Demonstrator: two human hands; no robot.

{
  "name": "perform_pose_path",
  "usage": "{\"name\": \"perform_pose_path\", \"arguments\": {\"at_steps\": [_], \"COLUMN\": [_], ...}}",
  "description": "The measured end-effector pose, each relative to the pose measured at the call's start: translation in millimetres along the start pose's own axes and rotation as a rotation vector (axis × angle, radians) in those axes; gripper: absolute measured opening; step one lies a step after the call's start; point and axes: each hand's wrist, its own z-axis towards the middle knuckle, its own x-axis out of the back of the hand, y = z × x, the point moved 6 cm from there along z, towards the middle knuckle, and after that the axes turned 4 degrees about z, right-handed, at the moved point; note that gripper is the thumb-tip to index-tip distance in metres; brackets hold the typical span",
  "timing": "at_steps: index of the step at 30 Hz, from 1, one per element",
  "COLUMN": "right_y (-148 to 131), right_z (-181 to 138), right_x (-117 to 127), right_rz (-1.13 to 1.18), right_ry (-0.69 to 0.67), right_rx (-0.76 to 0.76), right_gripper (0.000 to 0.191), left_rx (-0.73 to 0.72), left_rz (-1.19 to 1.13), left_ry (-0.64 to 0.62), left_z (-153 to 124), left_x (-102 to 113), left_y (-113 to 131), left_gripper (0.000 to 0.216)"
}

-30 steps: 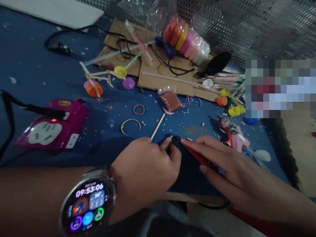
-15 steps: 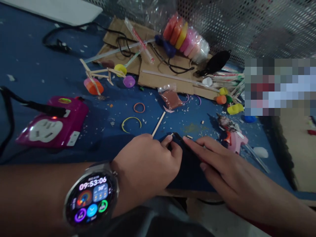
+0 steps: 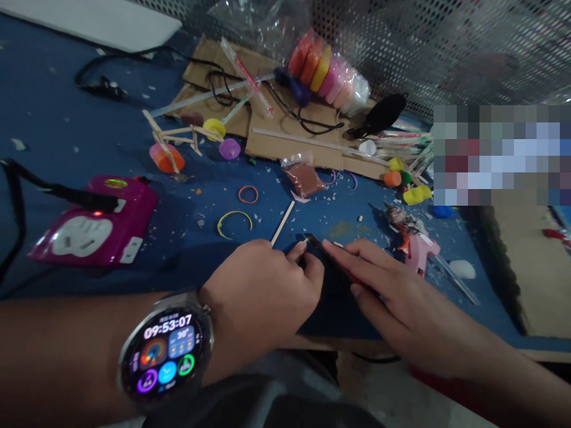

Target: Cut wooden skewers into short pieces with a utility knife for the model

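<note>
My left hand [image 3: 263, 291], with a smartwatch [image 3: 165, 356] on the wrist, is closed in a pinch on a thin wooden stick [image 3: 282, 223] that lies on the blue table [image 3: 66, 119]. My right hand [image 3: 388, 297] presses a red-handled cutter [image 3: 332, 261] down, its forefinger laid along the black blade end. The blade tip meets the stick's short end just beside my left thumb. The rest of the cutter's handle is hidden under my right palm.
A pink power strip [image 3: 96, 223] with a black cable sits at the left. Cardboard [image 3: 285, 137], a stick frame with bottle caps [image 3: 178, 142], clay tubs in a bag [image 3: 330, 74], rubber bands [image 3: 235, 220], a pink glue gun [image 3: 417, 249] and scraps lie beyond. A mesh wall stands behind.
Both hands stay together on the stick and cutter; they sit slightly higher and further left in view as the camera shifted. The watch now reads one second later.
</note>
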Motion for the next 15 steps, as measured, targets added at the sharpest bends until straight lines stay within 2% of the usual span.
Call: {"name": "perform_pose_path", "arguments": {"at_steps": [4, 9, 15], "right_y": [-0.4, 6.9, 7.1], "right_z": [5.1, -2.9, -3.3], "right_x": [1.0, 9.2, 5.0], "right_rz": [0.013, 0.043, 0.041], "right_ry": [-0.013, 0.091, 0.048], "right_rx": [0.001, 0.021, 0.005], "right_gripper": [0.063, 0.061, 0.063], "left_rx": [0.029, 0.020, 0.019], "left_rz": [-0.015, 0.010, 0.029], "left_ry": [-0.010, 0.027, 0.094], "left_z": [-0.2, -2.1, -3.8], "left_x": [2.1, 3.0, 4.7], "left_y": [-3.6, -4.0, -2.6], "left_gripper": [0.030, 0.036, 0.041]}}
